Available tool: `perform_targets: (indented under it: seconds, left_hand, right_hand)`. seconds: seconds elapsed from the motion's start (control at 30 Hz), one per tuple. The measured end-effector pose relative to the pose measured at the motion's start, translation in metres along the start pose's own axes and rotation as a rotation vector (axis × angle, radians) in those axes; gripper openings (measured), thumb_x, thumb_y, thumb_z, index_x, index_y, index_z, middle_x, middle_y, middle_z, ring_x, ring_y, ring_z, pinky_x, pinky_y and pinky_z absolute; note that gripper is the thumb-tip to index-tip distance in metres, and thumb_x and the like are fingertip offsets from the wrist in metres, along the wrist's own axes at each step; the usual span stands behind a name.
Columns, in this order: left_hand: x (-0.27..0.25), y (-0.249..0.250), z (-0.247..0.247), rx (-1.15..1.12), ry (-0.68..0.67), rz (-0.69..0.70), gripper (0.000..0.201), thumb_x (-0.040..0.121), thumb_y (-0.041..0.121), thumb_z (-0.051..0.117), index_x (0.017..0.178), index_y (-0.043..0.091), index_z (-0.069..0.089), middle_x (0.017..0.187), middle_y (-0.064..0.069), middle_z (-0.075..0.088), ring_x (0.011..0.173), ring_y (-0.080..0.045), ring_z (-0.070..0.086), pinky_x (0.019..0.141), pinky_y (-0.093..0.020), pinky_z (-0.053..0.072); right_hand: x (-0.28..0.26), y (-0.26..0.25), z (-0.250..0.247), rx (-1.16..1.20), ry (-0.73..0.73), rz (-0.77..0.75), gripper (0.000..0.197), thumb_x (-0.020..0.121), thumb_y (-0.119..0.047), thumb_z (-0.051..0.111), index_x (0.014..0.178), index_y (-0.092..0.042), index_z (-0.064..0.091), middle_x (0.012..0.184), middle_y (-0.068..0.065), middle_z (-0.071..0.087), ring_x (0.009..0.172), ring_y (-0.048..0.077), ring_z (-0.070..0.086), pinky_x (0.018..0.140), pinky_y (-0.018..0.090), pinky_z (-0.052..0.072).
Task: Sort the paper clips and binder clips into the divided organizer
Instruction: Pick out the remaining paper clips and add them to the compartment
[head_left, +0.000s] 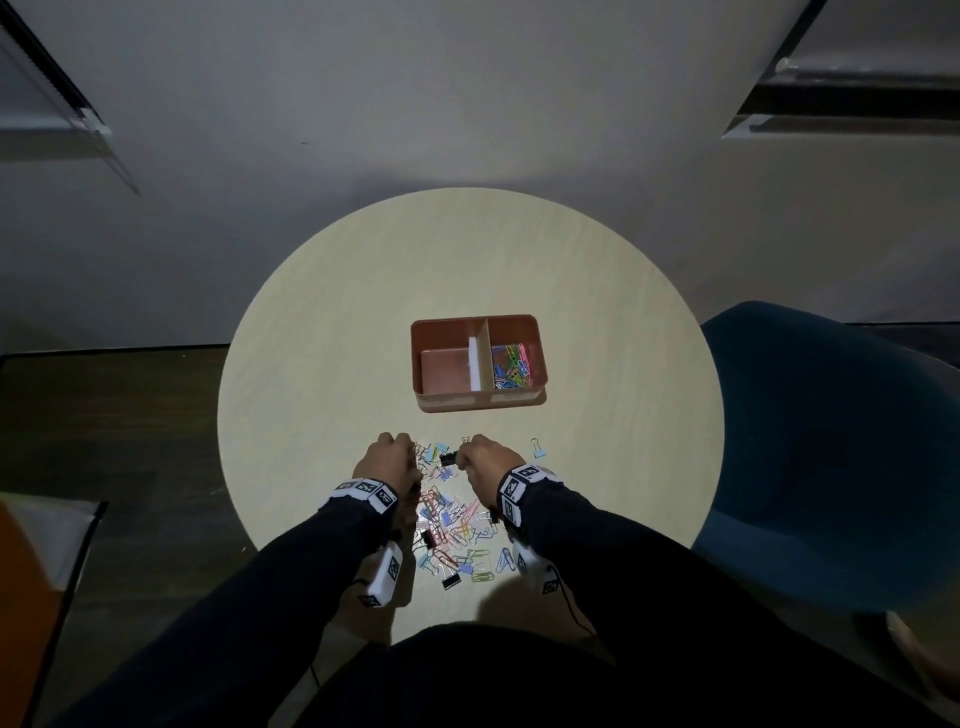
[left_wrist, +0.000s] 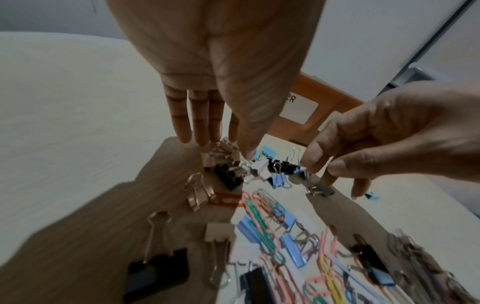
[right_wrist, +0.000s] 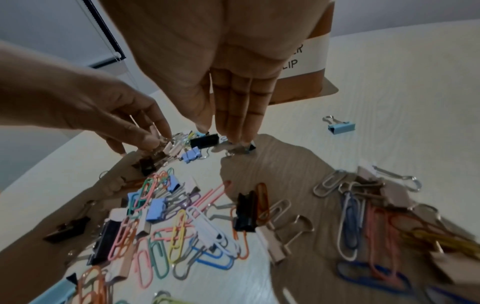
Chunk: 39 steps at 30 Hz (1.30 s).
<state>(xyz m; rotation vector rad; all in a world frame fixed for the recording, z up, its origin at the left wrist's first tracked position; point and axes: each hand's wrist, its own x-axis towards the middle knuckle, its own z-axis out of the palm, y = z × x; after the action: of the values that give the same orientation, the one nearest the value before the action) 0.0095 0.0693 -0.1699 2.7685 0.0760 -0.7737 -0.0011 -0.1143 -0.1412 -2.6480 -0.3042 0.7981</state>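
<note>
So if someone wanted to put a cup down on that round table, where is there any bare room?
The table is bare left of and beyond the box, and along its right edge past the lone blue clip. It is crowded near the person: the clip pile fills the space between the left hand and right hand.

A terracotta-orange organizer with white labels is seen at the frame's centre on a pale cream wood-grain round table. Its right compartment is filled with paper clips in blue, green, yellow and pink. Below it, a mixed pile of pink, blue, black and white clips is spread. A light blue binder clip is seen apart at right. Black sleeves and black-and-white patterned wristbands are worn.
</note>
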Motion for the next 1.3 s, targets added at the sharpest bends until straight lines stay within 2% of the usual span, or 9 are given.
perform_targets:
  seconds: [0.17, 0.27, 0.4, 0.6, 0.8, 1.0, 1.1, 1.2, 1.3]
  left_hand:
    - [0.005, 0.005, 0.005, 0.101, 0.14, 0.124, 0.025, 0.091, 0.026, 0.056, 0.11, 0.012, 0.062, 0.106, -0.013, 0.056, 0.099, -0.035, 0.055, 0.077, -0.036, 0.043]
    - [0.009, 0.012, 0.006, 0.097, 0.134, 0.147, 0.023, 0.092, 0.03, 0.056, 0.106, 0.014, 0.064, 0.105, -0.01, 0.059, 0.099, -0.031, 0.057, 0.081, -0.036, 0.044]
    - [0.013, 0.021, 0.01, 0.059, 0.098, 0.139, 0.024, 0.091, 0.031, 0.058, 0.107, 0.014, 0.061, 0.105, -0.009, 0.061, 0.1, -0.03, 0.058, 0.082, -0.036, 0.044]
    - [0.019, 0.027, 0.016, 0.027, 0.077, 0.107, 0.02, 0.09, 0.021, 0.052, 0.102, 0.008, 0.063, 0.102, -0.014, 0.063, 0.094, -0.034, 0.06, 0.076, -0.036, 0.046]
    - [0.019, 0.028, 0.017, -0.034, 0.097, 0.097, 0.014, 0.088, 0.016, 0.051, 0.1, 0.012, 0.056, 0.096, -0.012, 0.062, 0.086, -0.033, 0.059, 0.07, -0.037, 0.045]
    - [0.027, 0.036, 0.013, -0.059, 0.09, 0.086, 0.021, 0.088, 0.026, 0.06, 0.102, 0.011, 0.06, 0.102, -0.011, 0.059, 0.095, -0.032, 0.059, 0.078, -0.039, 0.047]
    - [0.028, 0.042, 0.016, -0.049, 0.076, 0.064, 0.017, 0.087, 0.018, 0.059, 0.1, 0.007, 0.061, 0.102, -0.014, 0.058, 0.095, -0.035, 0.059, 0.077, -0.039, 0.047]
    - [0.026, 0.044, 0.018, -0.089, 0.083, 0.048, 0.013, 0.088, 0.014, 0.054, 0.096, 0.005, 0.06, 0.098, -0.015, 0.057, 0.091, -0.036, 0.058, 0.074, -0.039, 0.046]
    - [0.025, 0.039, 0.019, -0.156, 0.125, 0.076, 0.016, 0.094, 0.019, 0.045, 0.091, 0.007, 0.057, 0.091, -0.014, 0.058, 0.083, -0.035, 0.058, 0.071, -0.04, 0.048]
  right_hand:
    - [0.003, 0.004, 0.008, -0.034, -0.031, 0.067, 0.039, 0.093, 0.001, 0.049, 0.129, -0.012, 0.053, 0.128, 0.011, 0.048, 0.111, 0.031, 0.056, 0.086, 0.038, 0.048]
    - [0.005, 0.01, 0.009, -0.008, -0.037, 0.117, 0.045, 0.091, 0.003, 0.049, 0.133, -0.013, 0.05, 0.131, 0.011, 0.048, 0.116, 0.031, 0.054, 0.089, 0.038, 0.047]
    - [0.007, 0.016, 0.008, -0.004, -0.034, 0.152, 0.043, 0.091, 0.001, 0.051, 0.131, -0.014, 0.049, 0.131, 0.011, 0.05, 0.115, 0.032, 0.056, 0.09, 0.038, 0.047]
    - [0.013, 0.02, 0.008, -0.013, -0.015, 0.172, 0.035, 0.092, -0.004, 0.054, 0.125, -0.013, 0.048, 0.124, 0.012, 0.055, 0.11, 0.034, 0.058, 0.084, 0.038, 0.048]
    - [0.022, 0.015, 0.014, 0.064, 0.073, 0.227, 0.019, 0.096, -0.024, 0.052, 0.113, -0.017, 0.05, 0.119, 0.009, 0.057, 0.103, 0.033, 0.061, 0.082, 0.038, 0.048]
    - [0.031, 0.011, 0.007, 0.159, 0.136, 0.307, 0.028, 0.096, -0.024, 0.053, 0.122, -0.017, 0.044, 0.123, 0.01, 0.055, 0.105, 0.036, 0.061, 0.083, 0.041, 0.05]
    - [0.038, 0.011, 0.002, 0.157, 0.124, 0.312, 0.039, 0.095, -0.025, 0.056, 0.131, -0.02, 0.041, 0.124, 0.01, 0.053, 0.107, 0.035, 0.061, 0.083, 0.041, 0.049]
    - [0.043, 0.011, 0.005, 0.123, 0.096, 0.306, 0.03, 0.095, -0.023, 0.057, 0.122, -0.018, 0.047, 0.123, 0.009, 0.053, 0.107, 0.034, 0.061, 0.085, 0.041, 0.048]
    - [0.045, 0.013, 0.01, 0.1, 0.058, 0.329, 0.019, 0.096, -0.022, 0.054, 0.114, -0.014, 0.053, 0.121, 0.01, 0.053, 0.106, 0.034, 0.061, 0.085, 0.041, 0.049]
